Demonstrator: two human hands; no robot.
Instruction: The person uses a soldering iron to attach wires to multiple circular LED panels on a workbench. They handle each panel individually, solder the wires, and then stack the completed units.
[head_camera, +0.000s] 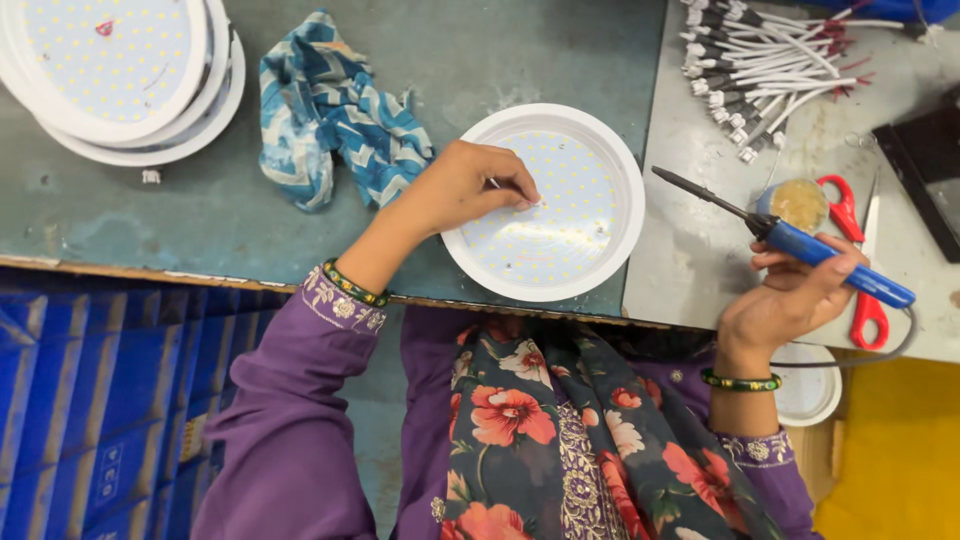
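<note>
A round white lamp panel (575, 215) dotted with small yellow diodes lies on the grey-green bench in front of me. My left hand (462, 188) rests on its left half, fingertips pinched on a thin wire (497, 184) against the board. My right hand (790, 295) hovers to the right of the panel, gripping a blue-handled soldering iron (790, 240) whose dark tip points up and left, clear of the panel.
A stack of similar white panels (120, 75) sits at the far left. A crumpled blue patterned cloth (335, 110) lies beside my left hand. On the grey sheet at right are a bundle of white-and-red wires (770, 65), red scissors (860, 250) and a small round tin (798, 203).
</note>
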